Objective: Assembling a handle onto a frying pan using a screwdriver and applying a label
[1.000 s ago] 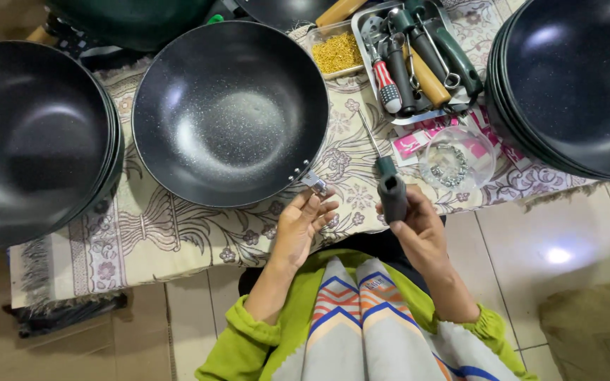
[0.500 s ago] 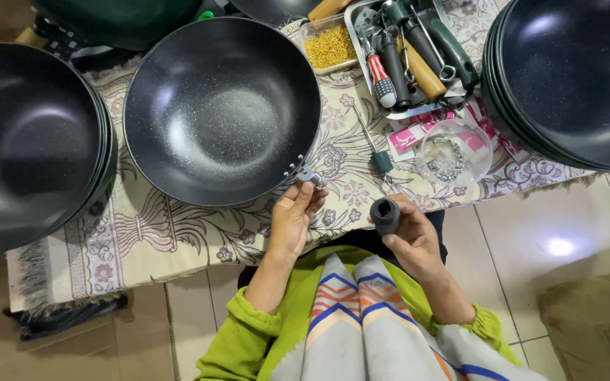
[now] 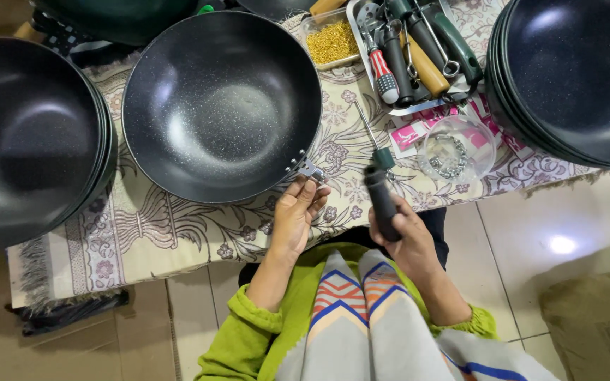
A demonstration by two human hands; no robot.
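Hands low at the counter's near edge, apart from each other. Left hand point(image 3: 296, 219) with fingertips pinched on the small metal bracket point(image 3: 311, 170) at the rim of the middle wok point(image 3: 220, 106). Right hand point(image 3: 405, 236) clamped around a black handle point(image 3: 381, 201), held upright and tilted a little, its top end near the bracket but not touching it. Just beyond the handle, one screwdriver point(image 3: 372, 137) with a green grip and thin shaft, flat on the patterned cloth point(image 3: 178, 229) covering the counter. Right of it, one clear round tub point(image 3: 455, 149) holding small metal nuts or washers, set on pink packets point(image 3: 412, 134). Farther back, one metal tray point(image 3: 398, 107) with several tools in it: a red-and-white-gripped driver, black-handled and wooden-handled pieces, a green-handled one; exact count hard to tell. Beside the tray, one clear box point(image 3: 332, 42) filled with small brass-coloured screws. Stack of dark woks point(image 3: 33, 134) at far left, another stack point(image 3: 573, 77) at far right; number in each stack not countable. Green sleeves and a striped garment at the bottom.
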